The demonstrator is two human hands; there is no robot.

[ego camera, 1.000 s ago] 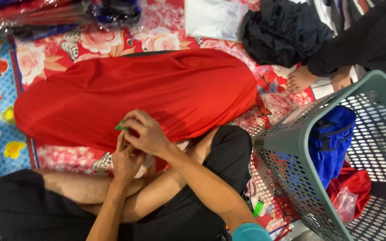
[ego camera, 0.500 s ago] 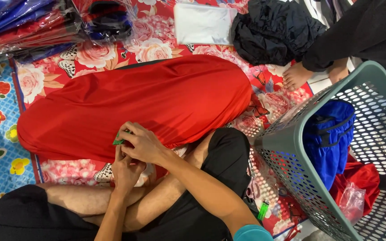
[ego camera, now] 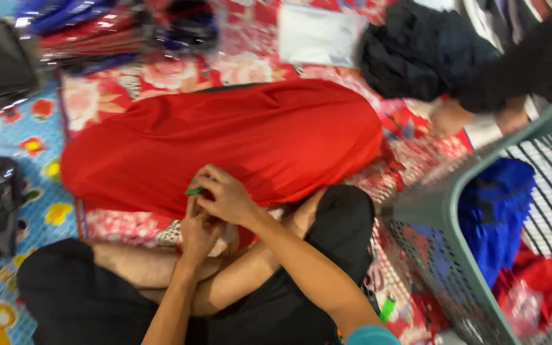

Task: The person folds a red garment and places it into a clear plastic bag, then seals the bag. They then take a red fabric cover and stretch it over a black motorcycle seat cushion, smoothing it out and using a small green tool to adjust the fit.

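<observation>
Red garment: a smooth red cloth, spread flat on the floral floor mat, straight ahead of the seated person at 12 o'clock from the crossed legs.
Long axis: runs from 9 o'clock to 3 o'clock across the view; the rounded end points to 3 o'clock, the near hem lies toward the person.
Right hand: rests on the near hem, fingers curled inward; the grip looks closed on a small green tag at the cloth's edge, though blur hides the fingertips.
Left hand: just below the right and touching it, fingers bent up to the same spot; whether its grip pinches cloth I cannot tell.
Doing the step well: judging by the hands, the work is at the hem, so both should stay close together, the cloth flat and taut, with small pulls that do not wrinkle the spread part.
Laundry basket: grey-green, at 3 o'clock, with blue cloth inside.
Folded packed clothes: at 11 o'clock, well apart.
Dark clothes heap: at 1 o'clock.
Another person's foot: at 2 o'clock, near the basket rim.
</observation>
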